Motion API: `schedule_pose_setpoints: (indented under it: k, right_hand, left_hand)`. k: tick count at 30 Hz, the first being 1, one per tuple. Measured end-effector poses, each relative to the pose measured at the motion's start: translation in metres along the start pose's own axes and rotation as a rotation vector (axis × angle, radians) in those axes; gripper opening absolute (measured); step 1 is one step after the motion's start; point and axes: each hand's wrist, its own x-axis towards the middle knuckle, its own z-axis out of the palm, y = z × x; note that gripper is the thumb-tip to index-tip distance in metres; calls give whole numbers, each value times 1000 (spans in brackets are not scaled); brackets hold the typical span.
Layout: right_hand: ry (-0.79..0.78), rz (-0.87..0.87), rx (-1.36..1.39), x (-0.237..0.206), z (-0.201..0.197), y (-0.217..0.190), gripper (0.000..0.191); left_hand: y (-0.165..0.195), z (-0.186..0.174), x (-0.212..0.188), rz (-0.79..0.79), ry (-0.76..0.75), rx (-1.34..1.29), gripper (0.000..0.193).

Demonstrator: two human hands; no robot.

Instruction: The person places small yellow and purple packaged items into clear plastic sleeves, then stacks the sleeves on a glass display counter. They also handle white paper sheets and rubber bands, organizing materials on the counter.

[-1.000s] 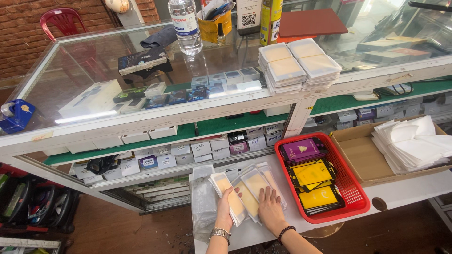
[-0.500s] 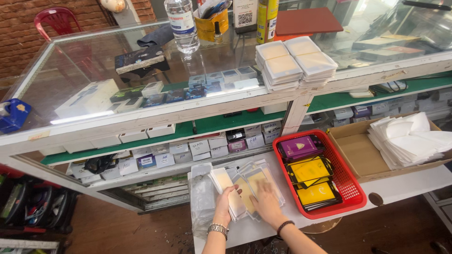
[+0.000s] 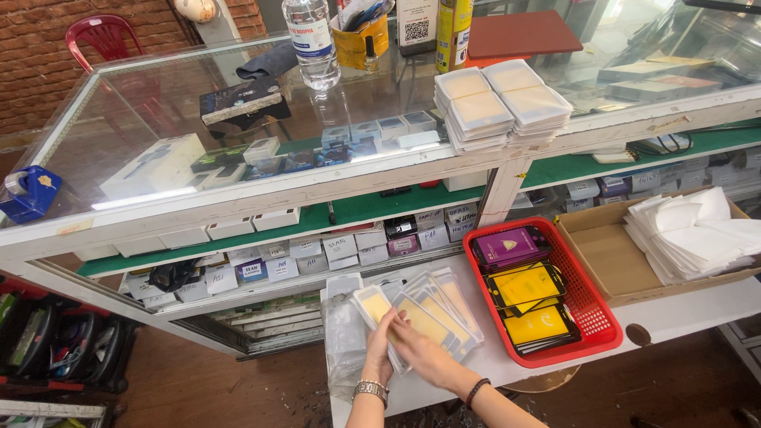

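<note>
L hand (image 3: 379,342) & R hand (image 3: 418,350) palm-down, fingers flat on fanned clear packets (image 3: 424,311) on white table (image 3: 682,311); neither closed. Red basket (image 3: 588,315) just beside.

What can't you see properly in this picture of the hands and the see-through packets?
Head view only:
- Fingertips of the left hand: tucked under the fanned clear packets.
- Lower packets in the fan: overlapped by those above and by the right hand.
- Both forearms: cut off by the bottom edge.
- Things in the red basket: stacked, so only the top ones show.
- Small boxes under the glass counter: blurred by reflections.
</note>
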Motion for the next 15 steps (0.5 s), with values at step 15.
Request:
schedule_pose_setpoints:
  k: [15]
  right_hand:
    - [-21,72,-823,-4,5,32,73]
  left_hand:
    - [5,-12,0,37,69,41,36]
